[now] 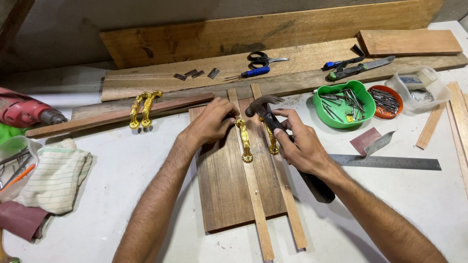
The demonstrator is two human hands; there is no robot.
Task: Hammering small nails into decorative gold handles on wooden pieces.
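**Hammer poised over a pinched brass handle**

While the left hand (210,122) pinches the top end of a gold-coloured handle (244,140) with fingertips pressed together at its upper mount, the right hand (301,142) wraps its fingers around the dark shaft of a claw hammer (263,104), gripping close up under the head. All of this sits in the centre of the head view, the only view there is. The handle lies lengthwise on the left of two pale thin strips (253,195), which rest across a dark wooden board (226,187). A second gold handle (272,142) lies on the right strip, partly hidden beneath the hammer and the right fingers.

The chief risk, as I judge it, is to the left fingertips: they lie just beside the hammer head, and a slightly off blow could land on them. Whatever small fastener they may steady is too small to see. A glancing strike could also dent or scratch the ornate metal, or split the narrow strip. The strips look loose on the board, so a tap could shift them out of parallel.

At centre left of the frame another pair of gold handles (144,108) rests on a long batten; at upper right a green bowl of nails (343,103) sits near a steel ruler (385,161), and a red drill (27,111) lies at the left edge.
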